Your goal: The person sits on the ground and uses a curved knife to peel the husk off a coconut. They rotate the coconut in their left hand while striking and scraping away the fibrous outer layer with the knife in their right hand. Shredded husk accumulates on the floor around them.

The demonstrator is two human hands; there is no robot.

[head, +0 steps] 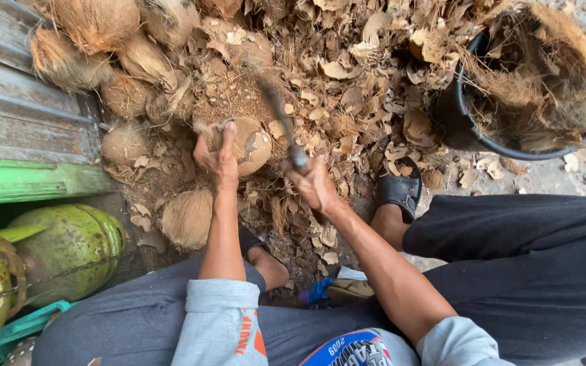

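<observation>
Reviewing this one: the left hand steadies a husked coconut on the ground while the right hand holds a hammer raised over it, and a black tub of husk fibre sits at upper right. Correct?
Not quite. The head view shows the right hand gripping a long-bladed knife, not a hammer. The rest holds: the left hand steadies the husked coconut, and the black tub of husk fibre sits at upper right.

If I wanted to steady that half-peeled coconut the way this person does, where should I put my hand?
Probably on the far top of the coconut, coming from the left as the left hand does. Its rounded crown lets fingers wrap over it, and that side is away from the blade that the right hand swings from the right.
</observation>
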